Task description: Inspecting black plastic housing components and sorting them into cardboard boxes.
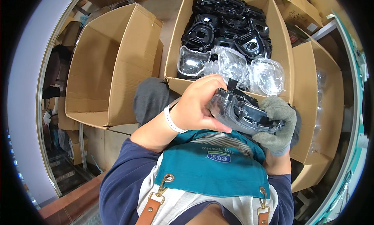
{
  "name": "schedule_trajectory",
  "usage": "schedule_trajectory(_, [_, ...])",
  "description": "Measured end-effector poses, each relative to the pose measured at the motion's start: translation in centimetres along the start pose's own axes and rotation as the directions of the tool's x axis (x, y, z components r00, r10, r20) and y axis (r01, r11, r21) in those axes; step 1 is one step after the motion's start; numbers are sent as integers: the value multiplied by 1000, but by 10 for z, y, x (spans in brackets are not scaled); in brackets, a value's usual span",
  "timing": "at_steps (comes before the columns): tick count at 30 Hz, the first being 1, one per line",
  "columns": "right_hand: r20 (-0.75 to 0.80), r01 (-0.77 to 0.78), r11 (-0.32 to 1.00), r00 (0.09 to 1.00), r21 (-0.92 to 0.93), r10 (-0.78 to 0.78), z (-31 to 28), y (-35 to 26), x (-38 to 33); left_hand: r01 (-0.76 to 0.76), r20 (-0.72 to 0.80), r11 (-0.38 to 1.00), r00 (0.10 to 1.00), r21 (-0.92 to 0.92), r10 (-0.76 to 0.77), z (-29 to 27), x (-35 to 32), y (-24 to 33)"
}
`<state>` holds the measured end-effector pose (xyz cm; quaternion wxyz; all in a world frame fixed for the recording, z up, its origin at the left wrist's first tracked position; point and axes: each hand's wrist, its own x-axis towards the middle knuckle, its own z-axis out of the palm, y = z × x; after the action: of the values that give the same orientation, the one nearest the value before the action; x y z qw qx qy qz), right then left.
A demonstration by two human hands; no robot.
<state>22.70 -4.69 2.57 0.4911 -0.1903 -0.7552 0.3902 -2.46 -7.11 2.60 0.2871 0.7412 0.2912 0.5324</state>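
Above the lap, head view: black plastic housing held between both hands, just in front of the near wall of the full carton.
Left hand: bare, white wristband at the wrist; grip closed over the housing's left end, thumb underneath, fingers curled over the top.
Right hand: in a grey knit glove; grip closed on the housing's right end, cupping it from below.
Housing: tilted, hollow side up, a clear film or cover seemingly over part of it; cannot tell which.
Full carton: far half stacked with black housings, near edge lined with clear plastic shells.
Left of it: empty open carton, flaps up.
Right edge: another carton, clear pieces along its inner wall.
Below: teal apron with brown straps.
Risk, slip: glove fabric on smooth plastic may give poor hold; housing could drop into the lap.
Risk, scuffing: bare fingers pressed on glossy surfaces could leave marks.
Risk, knock: held part close to the clear shells; a swing forward could dislodge them.
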Motion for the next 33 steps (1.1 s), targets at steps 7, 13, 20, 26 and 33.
schedule_trajectory(7, [37,119,992,992,-33,-118,-2,8,0,-66,28,997,997,39,65,1,3,-3])
schedule_trajectory(13, [71,111,976,992,-185,-100,0,-7,11,-82,36,996,996,24,81,-1,-1,-7])
schedule_trajectory(20, [143,199,916,977,-349,-158,3,-17,22,-89,-21,989,996,121,92,-1,3,3])
schedule_trajectory(26, [126,63,941,992,-332,-22,4,-19,15,41,8,957,999,289,-45,0,2,16])
schedule_trajectory(33, [65,32,979,998,-201,-19,10,-3,16,4,-34,947,999,321,7,2,0,9])
